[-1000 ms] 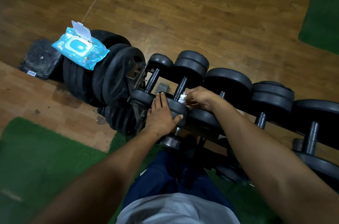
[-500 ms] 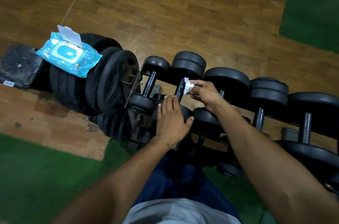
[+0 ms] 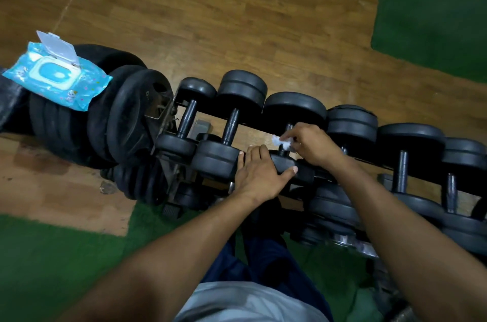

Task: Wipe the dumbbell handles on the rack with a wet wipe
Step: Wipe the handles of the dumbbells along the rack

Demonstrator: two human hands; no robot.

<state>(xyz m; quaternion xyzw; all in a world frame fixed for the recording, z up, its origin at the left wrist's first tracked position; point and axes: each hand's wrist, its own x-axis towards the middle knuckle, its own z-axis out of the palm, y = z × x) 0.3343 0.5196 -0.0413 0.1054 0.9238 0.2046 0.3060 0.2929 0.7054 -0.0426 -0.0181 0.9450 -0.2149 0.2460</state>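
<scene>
Black dumbbells lie in a row on a dark rack [image 3: 263,125] that runs from centre left to the right edge. My right hand [image 3: 309,144] pinches a crumpled white wet wipe [image 3: 279,141] against the handle of the third dumbbell [image 3: 295,108] from the left. My left hand [image 3: 259,172] rests flat on that dumbbell's near head, thumb spread over it. The handles of the first dumbbell [image 3: 187,118] and the second dumbbell [image 3: 231,126] are bare and in plain sight.
A blue wet-wipe pack [image 3: 56,79] with its white lid flipped up lies on a stack of black weight plates [image 3: 126,116] left of the rack. More dumbbells sit on a lower tier [image 3: 334,208]. Wood floor lies beyond, green mats [image 3: 432,13] at right and near me.
My right hand carried the wipe from the second dumbbell's handle to the third one's. My left hand slid right onto the third dumbbell's near head.
</scene>
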